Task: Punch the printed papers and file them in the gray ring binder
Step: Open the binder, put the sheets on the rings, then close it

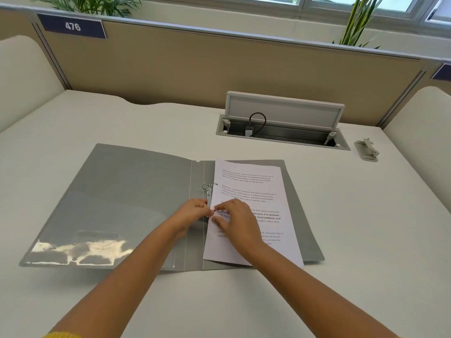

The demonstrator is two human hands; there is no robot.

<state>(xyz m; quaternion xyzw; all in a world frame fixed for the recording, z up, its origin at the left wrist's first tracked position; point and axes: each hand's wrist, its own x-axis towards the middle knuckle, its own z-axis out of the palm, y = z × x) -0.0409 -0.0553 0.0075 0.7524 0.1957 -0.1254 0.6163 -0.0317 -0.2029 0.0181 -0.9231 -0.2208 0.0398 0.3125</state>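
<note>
The gray ring binder (pixel 117 203) lies wide open on the white desk. Printed papers (pixel 253 189) rest on its right half, their left edge at the metal rings (pixel 208 187). The far ring shows; the near ring is hidden under my fingers. My left hand (pixel 192 212) has its fingers pinched at the near ring and the paper's edge. My right hand (pixel 235 220) lies on the papers and pinches their left edge beside the left hand. A gray hole punch (pixel 366 150) sits at the far right of the desk.
An open cable box (pixel 280 123) with a raised lid and a black cable is sunk into the desk behind the binder. A beige partition (pixel 219 64) closes the back; cream side panels stand left and right. The binder's left cover has a clear pocket.
</note>
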